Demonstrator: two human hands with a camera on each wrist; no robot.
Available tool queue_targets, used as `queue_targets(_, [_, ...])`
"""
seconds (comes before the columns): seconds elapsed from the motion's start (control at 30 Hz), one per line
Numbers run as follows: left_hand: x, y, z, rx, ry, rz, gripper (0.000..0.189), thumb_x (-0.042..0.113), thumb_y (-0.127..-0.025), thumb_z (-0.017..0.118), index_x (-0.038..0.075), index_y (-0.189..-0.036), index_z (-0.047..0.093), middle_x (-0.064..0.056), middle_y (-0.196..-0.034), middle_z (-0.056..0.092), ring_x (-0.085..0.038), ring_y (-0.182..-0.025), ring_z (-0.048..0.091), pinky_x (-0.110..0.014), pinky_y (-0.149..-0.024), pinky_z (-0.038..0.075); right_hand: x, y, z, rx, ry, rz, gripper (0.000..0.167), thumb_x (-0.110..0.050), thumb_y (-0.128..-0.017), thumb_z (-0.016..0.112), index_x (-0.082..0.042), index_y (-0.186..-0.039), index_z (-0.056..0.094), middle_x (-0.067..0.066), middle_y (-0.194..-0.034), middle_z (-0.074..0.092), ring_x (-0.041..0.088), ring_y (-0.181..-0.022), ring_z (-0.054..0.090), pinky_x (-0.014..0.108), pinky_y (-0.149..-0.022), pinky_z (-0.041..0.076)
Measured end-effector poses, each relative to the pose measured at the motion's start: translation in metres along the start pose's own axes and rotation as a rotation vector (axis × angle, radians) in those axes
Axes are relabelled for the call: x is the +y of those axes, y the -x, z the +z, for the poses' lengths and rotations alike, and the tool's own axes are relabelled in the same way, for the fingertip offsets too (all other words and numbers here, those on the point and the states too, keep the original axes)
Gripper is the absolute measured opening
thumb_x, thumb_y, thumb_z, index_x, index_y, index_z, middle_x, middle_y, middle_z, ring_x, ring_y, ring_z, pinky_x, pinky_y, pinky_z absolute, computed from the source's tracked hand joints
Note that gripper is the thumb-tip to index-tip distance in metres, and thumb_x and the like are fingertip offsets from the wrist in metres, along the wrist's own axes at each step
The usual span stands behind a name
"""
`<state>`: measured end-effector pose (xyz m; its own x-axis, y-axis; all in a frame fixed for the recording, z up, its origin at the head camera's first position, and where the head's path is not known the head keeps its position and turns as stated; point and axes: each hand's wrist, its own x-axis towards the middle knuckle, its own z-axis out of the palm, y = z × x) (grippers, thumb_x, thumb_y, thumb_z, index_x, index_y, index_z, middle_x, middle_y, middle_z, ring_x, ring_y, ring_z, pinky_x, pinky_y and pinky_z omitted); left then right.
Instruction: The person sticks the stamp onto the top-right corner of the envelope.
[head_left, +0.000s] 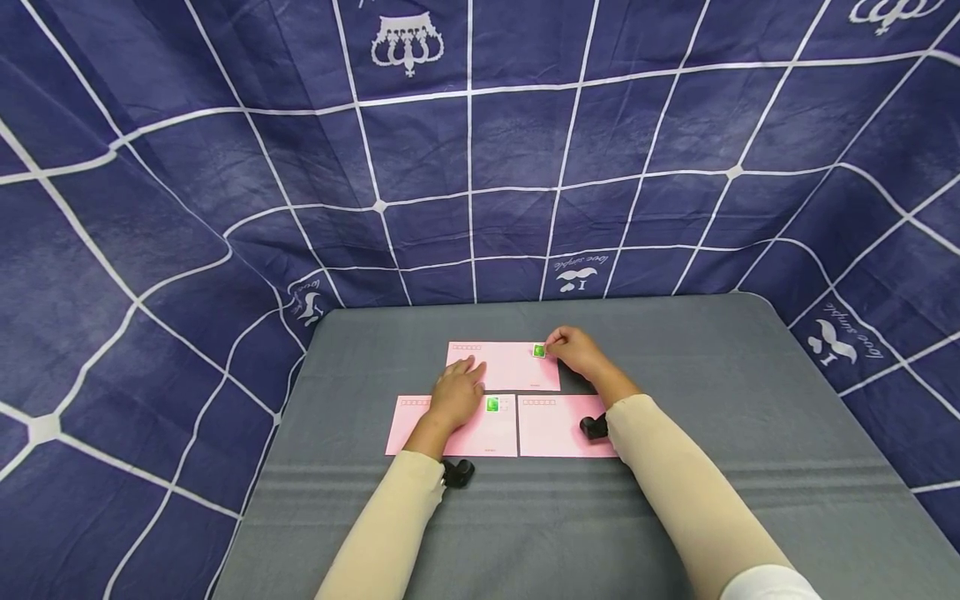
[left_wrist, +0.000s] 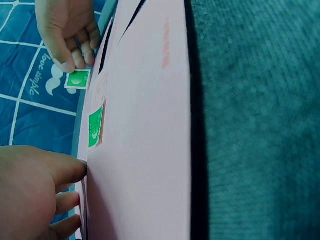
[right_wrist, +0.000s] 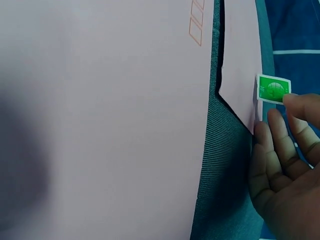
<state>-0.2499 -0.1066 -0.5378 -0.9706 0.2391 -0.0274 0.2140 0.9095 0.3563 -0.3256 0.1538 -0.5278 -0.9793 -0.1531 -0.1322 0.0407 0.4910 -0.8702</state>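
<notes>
**Clerk:** Fingers, right hand (head_left: 577,350): fingertips (right_wrist: 295,107) pinch one edge of a green stamp (head_left: 538,351), the remaining fingers loosely curled beside it. The stamp sits at the top right corner of the far pink envelope (head_left: 510,371), directly at the fingertips and touching them.

**Checker:** And the left hand (head_left: 456,396)?

**Clerk:** Fingers relaxed and spread, lying flat on the paper. The palm covers the boundary between the far envelope and the near left envelope (head_left: 408,429); nothing is gripped. It lies well apart from the held stamp, at the opposite end of the same envelope.

**Checker:** Items on the near left envelope?

**Clerk:** One second green stamp (head_left: 492,404), in its upper right corner, just beside the left hand's fingers (the left wrist view shows it lying flat on the pink paper, with the thumb close below it).

**Checker:** Third envelope?

**Clerk:** Near right envelope (head_left: 555,429), pink, lying edge to edge with the near left one. The right forearm crosses its right end, so that corner is hidden. Whether it carries a stamp cannot be told.

**Checker:** Support?

**Clerk:** Grey table (head_left: 750,433), all three envelopes flat on it, face up, small red boxes printed at their top left corners.

**Checker:** Surround?

**Clerk:** Navy cloth with white grid lines (head_left: 225,167), hung behind and beside the table. Both arms wear cream sleeves (head_left: 675,483).
</notes>
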Motion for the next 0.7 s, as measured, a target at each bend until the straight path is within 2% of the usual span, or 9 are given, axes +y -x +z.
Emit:
queue_targets(0.2, [-0.0013, 0.0004, -0.0017, -0.016, 0.012, 0.002, 0.047, 0.025, -0.104, 0.049, 0.014, -0.15, 0.051, -0.013, -0.16, 0.042, -0.035, -0.15, 0.036, -0.052, -0.121, 0.032, 0.0007, -0.0039, 0.0023, 0.001, 0.001, 0.005, 0.014, -0.007, -0.092, 0.067, 0.004, -0.101, 0.064, 0.003, -0.081, 0.066, 0.013, -0.073, 0.059, 0.02, -0.067, 0.047])
queue_targets(0.7, [-0.0013, 0.0019, -0.0023, -0.029, 0.029, -0.008, 0.048, 0.026, -0.104, 0.049, 0.015, -0.151, 0.049, -0.011, -0.162, 0.039, -0.034, -0.151, 0.034, -0.053, -0.121, 0.031, 0.0021, -0.0107, 0.0084, 0.006, 0.127, 0.007, 0.014, -0.013, -0.093, 0.066, -0.001, -0.101, 0.065, 0.002, -0.084, 0.061, 0.012, -0.074, 0.053, 0.022, -0.068, 0.044])
